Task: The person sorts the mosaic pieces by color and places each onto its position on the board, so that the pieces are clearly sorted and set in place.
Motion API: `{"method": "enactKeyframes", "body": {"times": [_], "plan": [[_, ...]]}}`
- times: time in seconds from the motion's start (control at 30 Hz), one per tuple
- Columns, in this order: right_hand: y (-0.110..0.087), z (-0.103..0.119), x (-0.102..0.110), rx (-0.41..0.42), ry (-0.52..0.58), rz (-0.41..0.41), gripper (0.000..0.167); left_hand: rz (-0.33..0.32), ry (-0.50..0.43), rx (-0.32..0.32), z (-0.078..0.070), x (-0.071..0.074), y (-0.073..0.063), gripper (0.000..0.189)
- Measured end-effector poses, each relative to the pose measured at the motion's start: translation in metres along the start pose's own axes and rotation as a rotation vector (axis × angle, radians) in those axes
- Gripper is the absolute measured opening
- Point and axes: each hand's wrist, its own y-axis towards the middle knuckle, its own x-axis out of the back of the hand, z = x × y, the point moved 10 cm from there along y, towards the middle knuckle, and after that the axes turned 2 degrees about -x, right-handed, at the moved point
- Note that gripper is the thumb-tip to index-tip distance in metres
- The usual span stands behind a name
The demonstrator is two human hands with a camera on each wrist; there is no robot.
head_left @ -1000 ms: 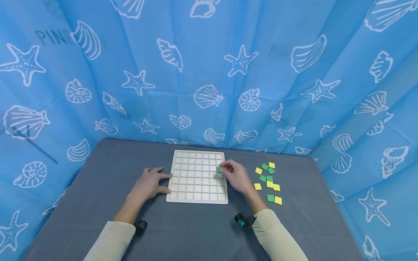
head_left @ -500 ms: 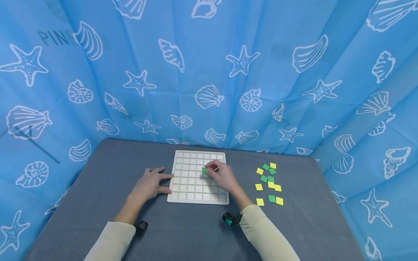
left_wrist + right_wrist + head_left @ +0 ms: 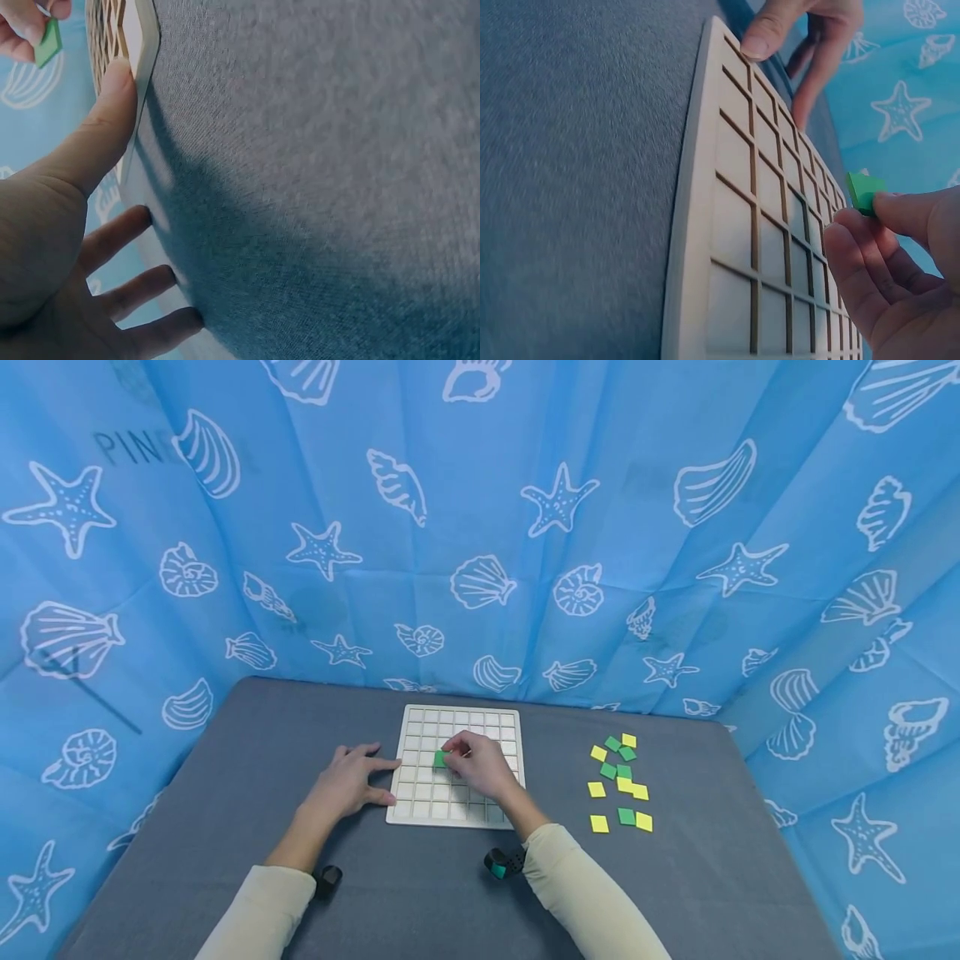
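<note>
A white grid board (image 3: 420, 811) with square cells lies on the table. Over its left-middle part, my right hand (image 3: 480, 766) pinches a green square tile (image 3: 440, 759) between thumb and fingertips. The right wrist view shows this tile (image 3: 864, 193) raised above the cells. My left hand (image 3: 347, 783) rests at the board's left edge, its thumb and index finger touching the rim. In the left wrist view, the left thumb (image 3: 112, 112) lies on the frame and the other fingers are spread on the table cloth.
To the right of the board lie loose yellow tiles (image 3: 598, 824) and green tiles (image 3: 626, 817), several of each, some overlapping. A grey cloth covers the table (image 3: 420, 893). Behind it hangs a blue curtain (image 3: 480, 527) with white shell prints.
My right hand has carried the green tile leftward across the board, from its right side to left of the middle. The left hand has stayed at the board's edge.
</note>
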Motion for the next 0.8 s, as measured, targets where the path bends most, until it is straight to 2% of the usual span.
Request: {"method": "enactKeyframes", "body": {"times": [0.33, 0.8], "plan": [[0.007, 0.005, -0.026, -0.016, -0.063, 0.053, 0.008, 0.006, 0.014, -0.007, -0.002, 0.001, -0.001, 0.07], [0.015, 0.015, -0.049, -0.011, -0.162, 0.012, 0.006, 0.01, -0.013, -0.007, -0.003, 0.005, -0.003, 0.07]]}}
